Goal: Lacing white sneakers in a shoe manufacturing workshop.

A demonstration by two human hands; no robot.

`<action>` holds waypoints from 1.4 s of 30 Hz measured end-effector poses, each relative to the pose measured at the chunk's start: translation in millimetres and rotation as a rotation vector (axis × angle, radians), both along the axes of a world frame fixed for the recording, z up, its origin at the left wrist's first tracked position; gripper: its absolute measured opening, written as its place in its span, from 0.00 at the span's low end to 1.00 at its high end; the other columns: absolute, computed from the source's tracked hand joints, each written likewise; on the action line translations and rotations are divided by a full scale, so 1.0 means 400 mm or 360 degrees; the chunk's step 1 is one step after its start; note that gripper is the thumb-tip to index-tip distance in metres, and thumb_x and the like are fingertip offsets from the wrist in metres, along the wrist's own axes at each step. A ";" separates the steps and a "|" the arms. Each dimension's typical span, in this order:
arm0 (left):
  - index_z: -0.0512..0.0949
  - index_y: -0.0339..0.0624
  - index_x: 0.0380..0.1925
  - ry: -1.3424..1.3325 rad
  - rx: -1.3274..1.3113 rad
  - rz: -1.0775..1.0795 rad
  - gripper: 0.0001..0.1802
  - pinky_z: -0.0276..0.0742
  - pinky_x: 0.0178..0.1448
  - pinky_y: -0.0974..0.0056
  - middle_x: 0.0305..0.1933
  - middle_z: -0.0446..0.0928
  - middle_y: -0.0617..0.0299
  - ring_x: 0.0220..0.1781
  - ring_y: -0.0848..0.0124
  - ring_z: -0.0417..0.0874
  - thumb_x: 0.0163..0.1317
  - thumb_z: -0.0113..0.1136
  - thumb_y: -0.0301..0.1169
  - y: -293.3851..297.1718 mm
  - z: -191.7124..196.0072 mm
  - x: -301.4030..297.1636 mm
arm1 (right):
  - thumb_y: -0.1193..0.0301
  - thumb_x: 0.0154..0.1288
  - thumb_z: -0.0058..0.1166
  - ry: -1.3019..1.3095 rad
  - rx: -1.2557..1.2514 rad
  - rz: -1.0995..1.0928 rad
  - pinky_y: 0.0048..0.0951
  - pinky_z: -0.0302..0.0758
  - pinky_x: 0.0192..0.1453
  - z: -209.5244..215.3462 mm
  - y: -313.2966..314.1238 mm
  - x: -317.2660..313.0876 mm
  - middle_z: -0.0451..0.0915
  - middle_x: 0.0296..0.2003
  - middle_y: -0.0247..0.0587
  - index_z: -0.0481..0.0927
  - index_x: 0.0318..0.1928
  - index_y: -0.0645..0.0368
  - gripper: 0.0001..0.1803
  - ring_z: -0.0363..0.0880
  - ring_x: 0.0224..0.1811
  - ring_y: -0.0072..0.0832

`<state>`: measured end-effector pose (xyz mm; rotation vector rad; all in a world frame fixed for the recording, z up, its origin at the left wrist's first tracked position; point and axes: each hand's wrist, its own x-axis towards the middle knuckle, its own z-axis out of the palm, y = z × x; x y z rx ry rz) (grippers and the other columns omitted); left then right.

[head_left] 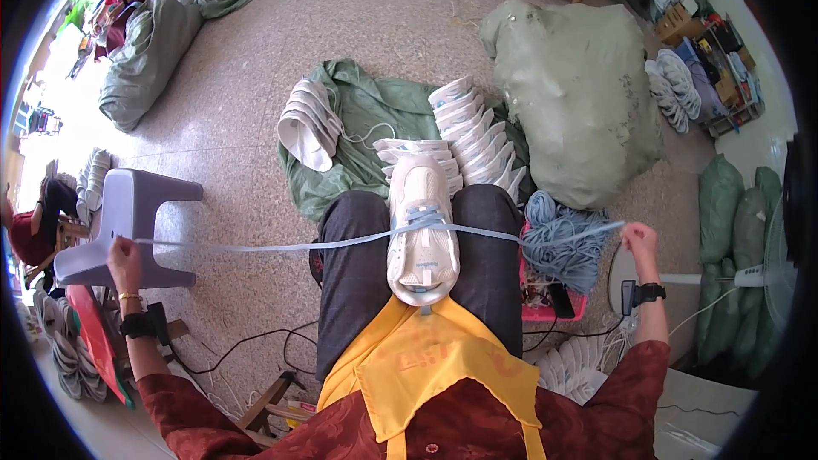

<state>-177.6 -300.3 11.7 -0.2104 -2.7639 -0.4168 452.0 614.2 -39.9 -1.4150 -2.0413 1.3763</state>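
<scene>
A white shoe (422, 230) lies between the person's knees, on the lap, with the toe pointing away from the body. A pale blue lace (281, 246) passes through the shoe near its middle and is stretched wide to both sides. The left hand (124, 257) is far out to the left with fingers closed on one end of the lace, just in front of a grey plastic stool (128, 217). The right hand (639, 240) is far out to the right and pinches the other end of the lace.

Beyond the knees, rows of white shoes (473, 140) stand on a green sheet (362, 132), and a big stuffed green sack (579, 98) is near them on the right. A heap of blue laces (562, 243) lies in a pink basket (554, 311) just beside the right knee. A white fan (767, 273) stands at the far right edge
</scene>
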 end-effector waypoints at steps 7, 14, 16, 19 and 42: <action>0.84 0.36 0.25 -0.1007 0.0344 -0.0310 0.06 0.76 0.30 0.66 0.21 0.80 0.65 0.24 0.77 0.80 0.61 0.64 0.25 0.264 -0.092 0.163 | 0.72 0.73 0.62 0.0362 -0.0891 0.0159 0.18 0.79 0.37 0.104 -0.348 -0.292 0.86 0.35 0.37 0.84 0.47 0.66 0.09 0.82 0.33 0.17; 0.81 0.39 0.34 -0.2263 0.1017 -0.0826 0.04 0.79 0.41 0.71 0.32 0.83 0.65 0.35 0.78 0.83 0.66 0.68 0.24 0.729 0.016 0.502 | 0.70 0.75 0.62 0.0239 -0.1097 0.0976 0.21 0.85 0.35 0.176 -0.643 -0.549 0.88 0.38 0.43 0.84 0.47 0.68 0.11 0.87 0.31 0.21; 0.81 0.36 0.36 -0.2176 0.1108 -0.0936 0.04 0.80 0.40 0.71 0.31 0.82 0.65 0.34 0.78 0.84 0.66 0.68 0.23 0.803 0.021 0.533 | 0.71 0.75 0.62 0.0217 -0.0924 0.1019 0.22 0.84 0.34 0.151 -0.667 -0.586 0.88 0.37 0.42 0.84 0.46 0.68 0.10 0.86 0.31 0.20; 0.80 0.34 0.36 -0.1910 0.1057 -0.1099 0.05 0.80 0.40 0.71 0.32 0.84 0.63 0.35 0.78 0.84 0.65 0.67 0.23 0.862 0.006 0.557 | 0.73 0.75 0.60 0.0144 -0.0555 0.1064 0.22 0.83 0.33 0.157 -0.689 -0.637 0.88 0.34 0.40 0.83 0.43 0.69 0.09 0.86 0.30 0.19; 0.74 0.32 0.35 -0.1481 0.1052 -0.1023 0.05 0.80 0.43 0.71 0.49 0.88 0.53 0.37 0.80 0.82 0.66 0.61 0.16 1.002 -0.021 0.573 | 0.83 0.69 0.63 0.0634 -0.0271 0.0698 0.24 0.88 0.43 0.068 -0.695 -0.692 0.86 0.35 0.37 0.81 0.41 0.70 0.04 0.88 0.37 0.20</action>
